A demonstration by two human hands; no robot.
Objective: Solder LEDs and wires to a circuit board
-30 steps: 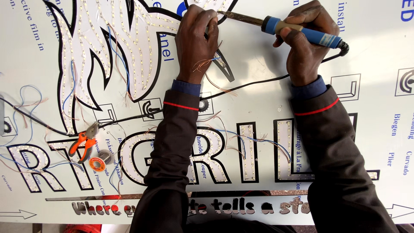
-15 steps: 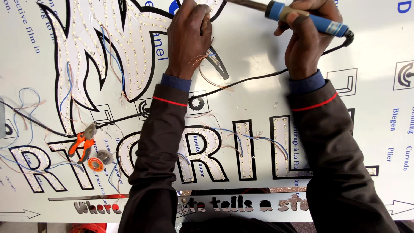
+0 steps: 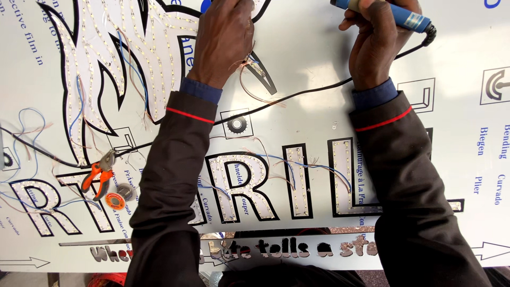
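My right hand (image 3: 378, 38) grips a blue-handled soldering iron (image 3: 405, 17) near the top edge; its tip is out of view. A black cord (image 3: 297, 94) runs from the iron leftward across the white sign panel (image 3: 319, 53). My left hand (image 3: 224, 37) presses down on the panel at the top centre, pinching thin copper and blue wires (image 3: 248, 66) at the edge of a flame-shaped cut-out lined with small lights (image 3: 106, 58). Both forearms in dark sleeves with red trim lie over the panel.
Orange-handled cutters (image 3: 98, 174) and a small solder roll (image 3: 114, 201) lie at the lower left on the large cut-out letters (image 3: 265, 186). Loose blue and copper wires (image 3: 26, 127) trail at the left. A strip of smaller cut letters (image 3: 297, 248) runs along the bottom.
Both hands have shifted toward the top of the picture. The soldering iron has moved up with my right hand, so its tip is now out of frame.
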